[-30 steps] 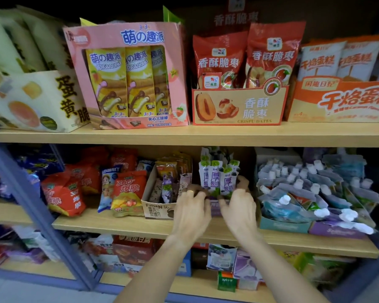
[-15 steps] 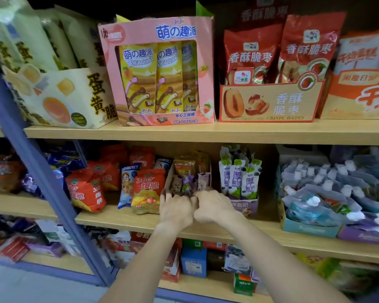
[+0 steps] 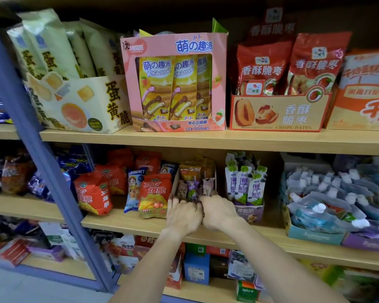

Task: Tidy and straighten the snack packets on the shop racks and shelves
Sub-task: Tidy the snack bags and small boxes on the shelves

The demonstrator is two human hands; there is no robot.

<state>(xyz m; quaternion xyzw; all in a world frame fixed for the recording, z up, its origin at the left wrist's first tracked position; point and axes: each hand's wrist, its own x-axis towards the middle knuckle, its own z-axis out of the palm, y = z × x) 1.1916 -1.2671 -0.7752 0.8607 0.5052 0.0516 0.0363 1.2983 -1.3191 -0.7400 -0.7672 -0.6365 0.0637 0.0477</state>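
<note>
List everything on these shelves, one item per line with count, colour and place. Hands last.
Egg-yolk crisp box: one, cream, top shelf left.
Pink wafer box: one, top shelf middle.
Date bags: two in front, red, top shelf right, in a tan tray.
360 crisp bags: several, red, middle shelf left.
Small snack box: one, brown, middle shelf centre.
Yogurt pouches: three in front, white-purple, right of it.
Spouted pouches: many, blue, far right.
Left hand: at the small box front.
Right hand: beside it, fingers curled.

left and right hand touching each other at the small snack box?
Touching. The head view shows the left hand and right hand pressed knuckle to knuckle, no gap between them, in front of the small snack box.
</note>
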